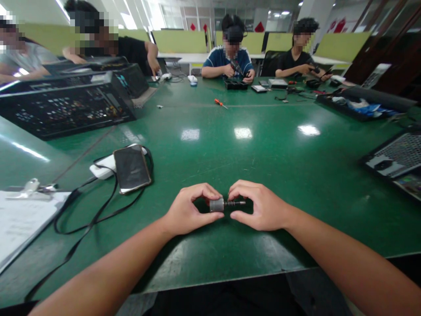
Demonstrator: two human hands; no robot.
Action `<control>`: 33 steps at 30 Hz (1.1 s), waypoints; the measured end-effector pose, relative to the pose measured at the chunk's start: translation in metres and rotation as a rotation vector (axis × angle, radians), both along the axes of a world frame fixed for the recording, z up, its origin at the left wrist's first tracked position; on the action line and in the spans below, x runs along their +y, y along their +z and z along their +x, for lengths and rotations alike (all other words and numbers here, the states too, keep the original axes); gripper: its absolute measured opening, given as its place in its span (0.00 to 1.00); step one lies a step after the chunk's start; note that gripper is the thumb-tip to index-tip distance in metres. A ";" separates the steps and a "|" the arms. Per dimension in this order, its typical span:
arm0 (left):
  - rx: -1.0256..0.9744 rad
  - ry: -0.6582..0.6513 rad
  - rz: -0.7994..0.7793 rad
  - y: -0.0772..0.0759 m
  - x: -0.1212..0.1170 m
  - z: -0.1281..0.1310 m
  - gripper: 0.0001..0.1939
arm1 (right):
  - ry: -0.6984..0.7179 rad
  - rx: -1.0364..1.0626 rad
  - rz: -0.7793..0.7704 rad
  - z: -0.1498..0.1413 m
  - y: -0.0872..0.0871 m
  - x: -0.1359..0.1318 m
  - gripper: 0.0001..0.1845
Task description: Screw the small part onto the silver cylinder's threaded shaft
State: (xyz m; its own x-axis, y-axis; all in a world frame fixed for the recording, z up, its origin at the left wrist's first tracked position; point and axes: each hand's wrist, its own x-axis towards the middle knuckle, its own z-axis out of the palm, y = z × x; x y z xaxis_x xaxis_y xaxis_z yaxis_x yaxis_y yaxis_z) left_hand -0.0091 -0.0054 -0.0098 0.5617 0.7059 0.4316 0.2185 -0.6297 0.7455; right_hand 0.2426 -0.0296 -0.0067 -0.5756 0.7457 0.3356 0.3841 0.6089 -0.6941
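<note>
My left hand (192, 210) holds a small grey metal cylinder (216, 205) between the thumb below and the fingers above, low over the green table. From the cylinder's right side sticks a thin dark shaft wound with a coil spring; the whole piece resembles a hole saw with its pilot bit. Curved around that shaft is my right hand (259, 205), its thumb and fingers apart. The right fingertips are close to the spring, and a gap shows between them and the thumb. Whether one fingertip touches the shaft I cannot tell.
Left of my hands lie a phone (132, 169), a white device (103, 166) with black straps and a clipboard (33, 210). A computer case (69, 103) stands farther left, another chassis (394, 160) at right. An orange screwdriver (220, 103) lies ahead. Several people sit around the table.
</note>
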 end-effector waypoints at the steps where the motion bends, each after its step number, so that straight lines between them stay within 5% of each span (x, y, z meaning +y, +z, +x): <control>1: 0.001 -0.003 0.003 0.000 0.000 0.000 0.15 | 0.002 0.003 -0.003 0.000 0.000 0.000 0.13; 14: 0.021 -0.089 0.141 0.007 -0.007 0.002 0.15 | 0.114 0.035 0.010 -0.002 -0.001 0.000 0.06; 33: 0.018 -0.063 0.185 0.011 -0.008 0.000 0.15 | 0.080 -0.009 0.046 0.004 0.006 -0.001 0.05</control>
